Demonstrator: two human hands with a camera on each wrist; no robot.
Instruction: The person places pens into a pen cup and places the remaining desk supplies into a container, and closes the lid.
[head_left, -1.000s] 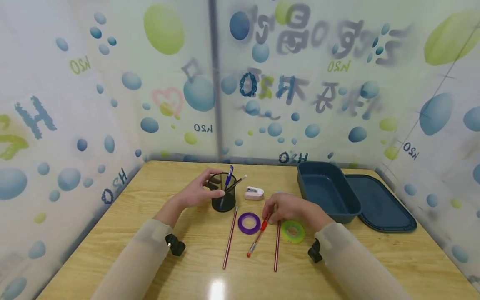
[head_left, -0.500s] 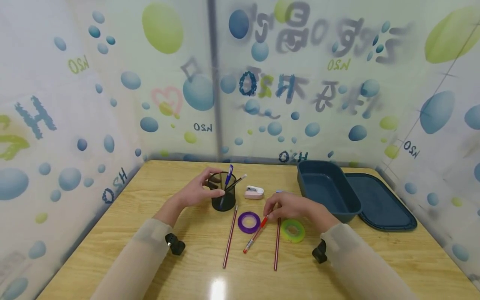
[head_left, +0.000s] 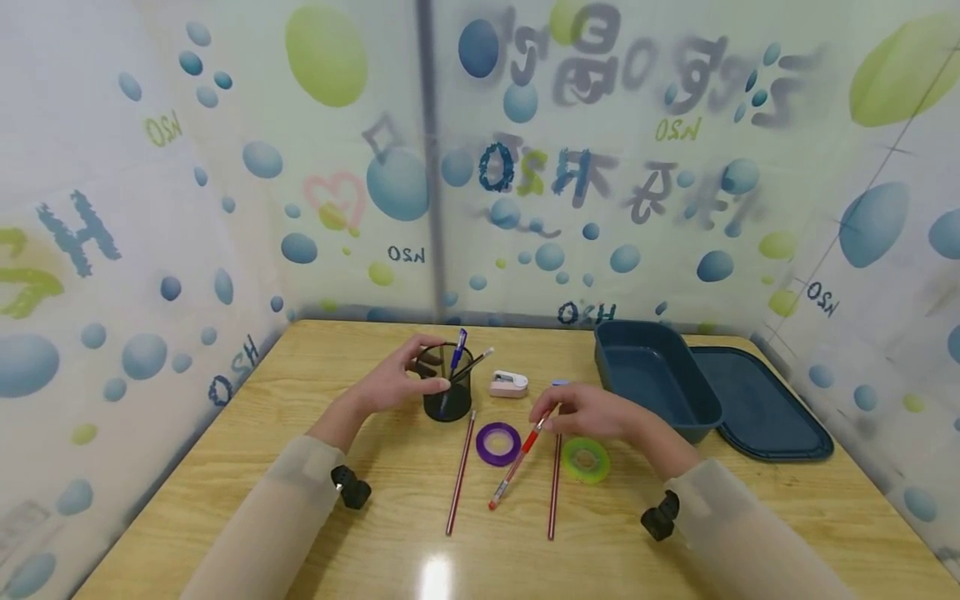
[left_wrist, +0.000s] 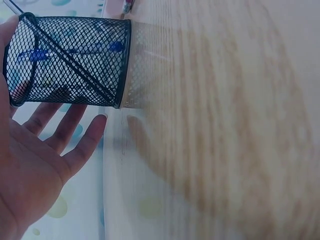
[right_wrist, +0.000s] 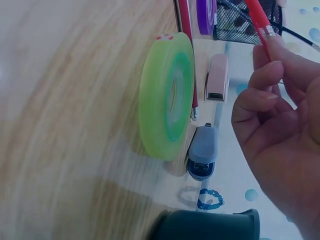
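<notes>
My left hand (head_left: 390, 385) holds the black mesh pen holder (head_left: 448, 408), thumb at the near side and fingers behind it. A blue pen (head_left: 458, 350) and a dark pencil (head_left: 478, 362) lean inside. My right hand (head_left: 592, 410) pinches a red pen (head_left: 528, 442) by its upper end between thumb and fingers. The pen slants down to the left, its lower end close over the table. Two red pencils, a left one (head_left: 460, 479) and a right one (head_left: 554, 492), lie on either side of it. In the right wrist view the red pen (right_wrist: 257, 15) shows above the curled fingers.
A purple tape roll (head_left: 482, 445) and a green tape roll (head_left: 572, 463) lie near the pen. Behind them are a pink stapler (head_left: 508, 387) and a blue-grey stapler (right_wrist: 204, 145). A dark blue box (head_left: 693, 432) and its lid (head_left: 765, 408) stand at the right.
My right hand has drawn slightly up and right with the red pen, showing more of its upper part. My left hand has stayed on the pen holder.
</notes>
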